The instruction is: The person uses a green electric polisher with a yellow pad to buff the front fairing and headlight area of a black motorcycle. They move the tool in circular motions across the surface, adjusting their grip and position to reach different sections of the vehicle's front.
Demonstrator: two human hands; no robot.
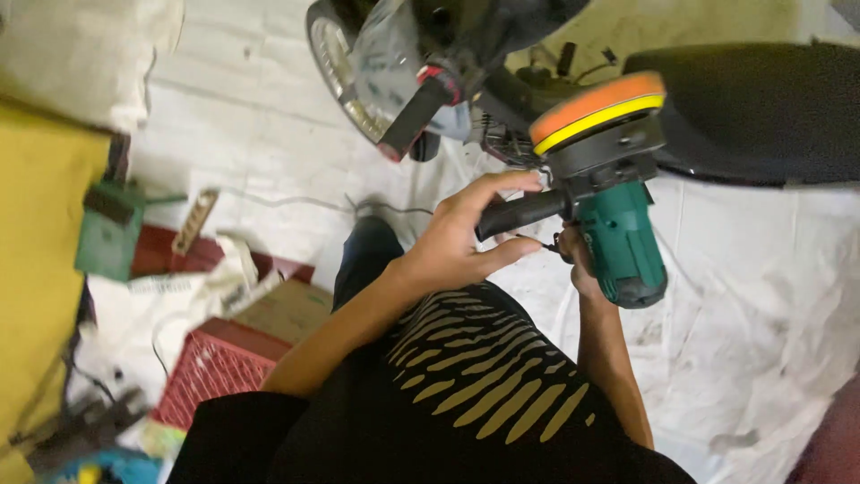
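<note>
A green power polisher (pixel 620 242) with an orange and yellow foam pad (pixel 597 109) on top is held up in front of me. My right hand (pixel 576 267) is wrapped around its green body from behind, mostly hidden by the tool. My left hand (pixel 466 235) is at the black side handle (pixel 521 213), fingers spread and curled loosely about it, thumb below. A motorcycle (pixel 502 63) with a black seat (pixel 761 112) stands just beyond the pad.
A motorcycle handlebar grip (pixel 415 115) and wheel (pixel 336 67) are at top centre. On the left lie a red crate (pixel 215 367), a cardboard box (pixel 287 309), a green tool (pixel 107 229) and clutter. White sheeting (pixel 761 296) covers the floor.
</note>
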